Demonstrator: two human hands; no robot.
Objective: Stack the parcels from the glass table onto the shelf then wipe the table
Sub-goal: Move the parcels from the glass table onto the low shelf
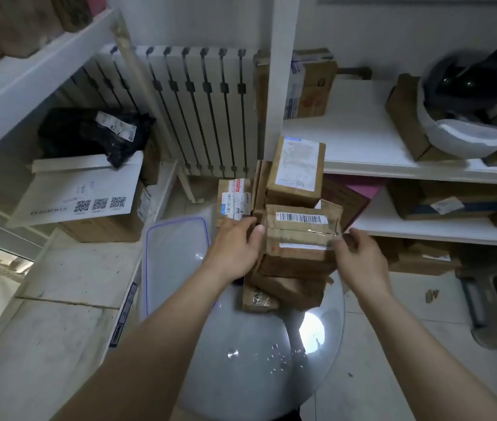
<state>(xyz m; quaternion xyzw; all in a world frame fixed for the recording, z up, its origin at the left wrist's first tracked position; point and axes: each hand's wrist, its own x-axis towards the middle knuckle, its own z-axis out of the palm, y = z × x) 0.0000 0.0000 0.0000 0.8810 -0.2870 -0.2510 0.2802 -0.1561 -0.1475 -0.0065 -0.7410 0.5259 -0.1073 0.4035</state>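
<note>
Several brown cardboard parcels are piled at the far edge of the round glass table [241, 375]. My left hand [235, 247] grips the left side of the taped parcel with a barcode label [301, 229], thumb on its front corner. My right hand [359, 256] holds the same parcel's right end. Behind it stands a taller parcel with a white label [297, 168], and to its left a small parcel with red-and-white labels [234, 197]. More parcels [283, 287] lie under the gripped one. The white shelf [362, 138] is at the right.
A translucent lid with a blue rim [174, 259] lies left of the pile. A white radiator [198, 110] stands behind. A white box with QR codes [80, 189] and a black bag [95, 132] sit at left. A helmet [465, 101] and boxes occupy the right shelf.
</note>
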